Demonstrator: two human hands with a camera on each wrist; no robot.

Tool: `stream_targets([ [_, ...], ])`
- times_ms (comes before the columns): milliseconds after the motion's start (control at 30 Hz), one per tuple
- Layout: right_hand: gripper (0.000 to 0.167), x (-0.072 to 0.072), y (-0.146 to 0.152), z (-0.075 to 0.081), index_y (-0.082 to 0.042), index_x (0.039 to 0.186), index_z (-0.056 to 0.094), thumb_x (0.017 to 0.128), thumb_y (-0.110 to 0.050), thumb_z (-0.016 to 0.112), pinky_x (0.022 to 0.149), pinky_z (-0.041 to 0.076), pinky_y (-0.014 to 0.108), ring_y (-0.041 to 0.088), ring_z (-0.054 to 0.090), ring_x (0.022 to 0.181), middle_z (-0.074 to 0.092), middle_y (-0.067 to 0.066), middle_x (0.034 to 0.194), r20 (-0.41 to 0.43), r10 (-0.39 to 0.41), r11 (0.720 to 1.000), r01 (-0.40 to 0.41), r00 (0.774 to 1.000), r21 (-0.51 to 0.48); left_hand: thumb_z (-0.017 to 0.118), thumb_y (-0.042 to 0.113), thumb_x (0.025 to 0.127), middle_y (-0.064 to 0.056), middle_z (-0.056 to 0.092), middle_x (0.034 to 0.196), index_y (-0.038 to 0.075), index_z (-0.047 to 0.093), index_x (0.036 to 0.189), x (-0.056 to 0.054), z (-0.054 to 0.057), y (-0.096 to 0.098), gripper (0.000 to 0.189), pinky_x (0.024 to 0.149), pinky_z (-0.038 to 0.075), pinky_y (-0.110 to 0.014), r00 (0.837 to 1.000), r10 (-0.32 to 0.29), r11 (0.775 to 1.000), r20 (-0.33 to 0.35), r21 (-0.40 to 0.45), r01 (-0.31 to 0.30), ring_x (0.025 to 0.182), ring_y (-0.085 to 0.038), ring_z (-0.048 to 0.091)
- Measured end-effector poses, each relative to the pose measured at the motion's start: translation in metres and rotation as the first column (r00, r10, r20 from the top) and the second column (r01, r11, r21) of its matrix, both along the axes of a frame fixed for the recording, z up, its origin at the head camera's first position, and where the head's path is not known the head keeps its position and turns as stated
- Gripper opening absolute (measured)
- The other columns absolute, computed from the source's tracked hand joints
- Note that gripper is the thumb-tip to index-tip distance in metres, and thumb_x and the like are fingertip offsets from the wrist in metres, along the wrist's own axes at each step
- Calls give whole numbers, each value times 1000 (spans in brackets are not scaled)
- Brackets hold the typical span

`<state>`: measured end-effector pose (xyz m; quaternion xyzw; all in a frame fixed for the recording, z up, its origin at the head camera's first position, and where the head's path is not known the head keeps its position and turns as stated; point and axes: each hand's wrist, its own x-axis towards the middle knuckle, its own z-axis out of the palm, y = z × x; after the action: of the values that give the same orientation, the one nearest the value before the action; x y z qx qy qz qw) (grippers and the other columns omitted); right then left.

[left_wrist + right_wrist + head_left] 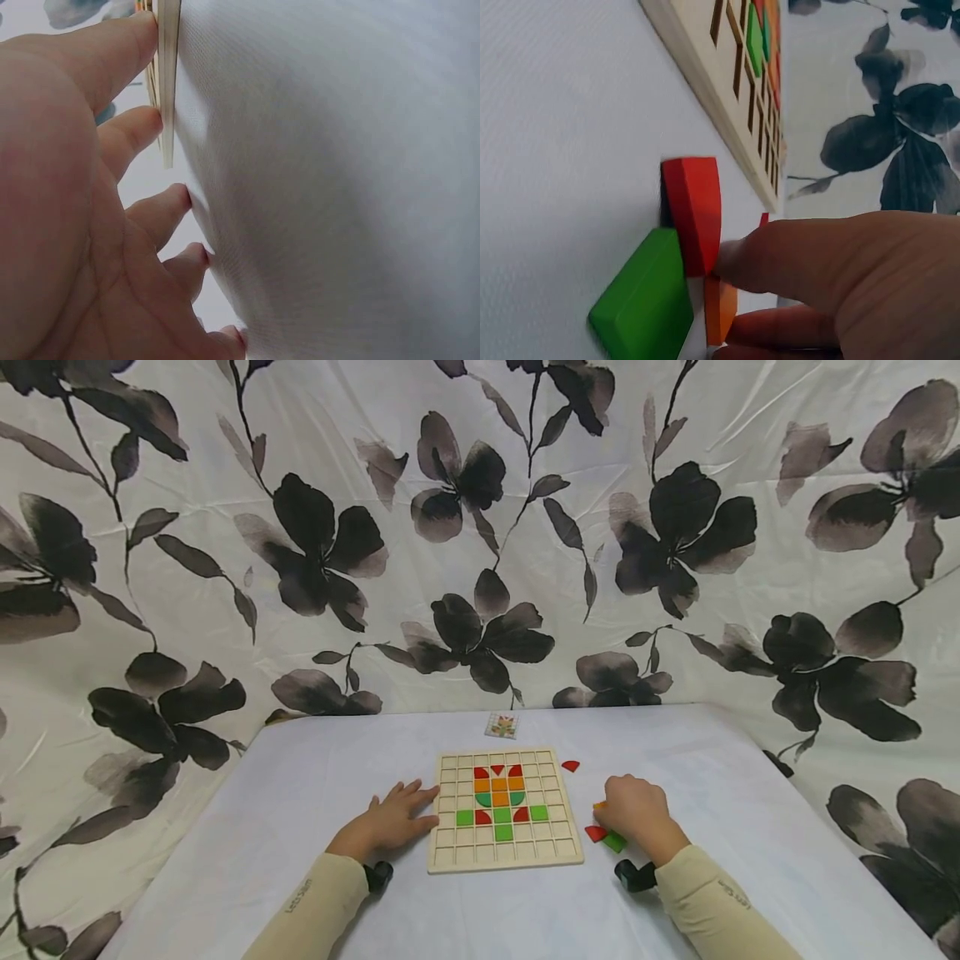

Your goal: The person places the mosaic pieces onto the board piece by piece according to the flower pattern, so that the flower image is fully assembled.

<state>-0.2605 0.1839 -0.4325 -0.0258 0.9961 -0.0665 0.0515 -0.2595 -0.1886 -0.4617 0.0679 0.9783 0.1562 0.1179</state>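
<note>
A wooden grid board lies on the table with red, orange and green pieces set in its squares as a flower-like figure. My left hand is spread flat at the board's left side, thumb and index finger touching its edge; the other fingertips rest on the cloth. To the right of the board, my right hand curls over loose pieces and pinches an orange piece between thumb and fingers. Close by lie a red curved-sided piece and a green square. The right fingertips are partly hidden.
Another red piece lies near the board's upper right corner. Behind the board is a small pattern card. A white cloth covers the table, and a flower-printed curtain hangs behind it.
</note>
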Motion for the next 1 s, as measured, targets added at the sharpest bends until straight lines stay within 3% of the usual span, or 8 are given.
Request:
stream_targets([
  [200,19,-5,-7,-4,-10,85,67,81,-27,73,54,41,29,17,51,63,58,0,70,-24,45,997,-46,999,-60,56,51,93,-11,29,159,28,38,149,0,-1,0,63,111,10,-73,1000,2,1000,2,-3,-2,148,-42,18],
  [333,23,-8,-20,-6,-11,95,71,80,-28,74,60,47,31,15,52,70,64,-2,79,-77,130,985,-138,988,-107,56,51,93,-11,29,159,28,39,149,1,1,0,63,111,10,-73,1000,0,1000,4,4,0,148,-42,18],
  [567,24,0,-54,-3,-13,100,74,82,-28,75,73,51,35,14,55,80,68,-2,89,-143,302,934,-323,942,-155,56,51,93,-12,30,159,27,39,149,2,3,0,64,111,10,-73,1000,-2,1000,2,5,2,147,-42,19],
  [700,24,4,-68,-5,-15,102,73,82,-28,75,79,52,36,16,57,89,68,-2,95,-154,394,902,-413,906,-128,57,51,93,-12,29,159,27,39,149,2,3,0,63,111,10,-73,1000,-3,1000,4,7,3,147,-42,18],
  [1000,20,12,-78,-12,-18,101,75,85,-30,74,83,53,35,15,59,98,68,-5,101,-178,476,855,-500,861,-135,56,51,93,-12,29,159,28,39,149,2,1,-1,63,111,10,-73,1000,-6,1000,5,10,6,147,-42,18],
])
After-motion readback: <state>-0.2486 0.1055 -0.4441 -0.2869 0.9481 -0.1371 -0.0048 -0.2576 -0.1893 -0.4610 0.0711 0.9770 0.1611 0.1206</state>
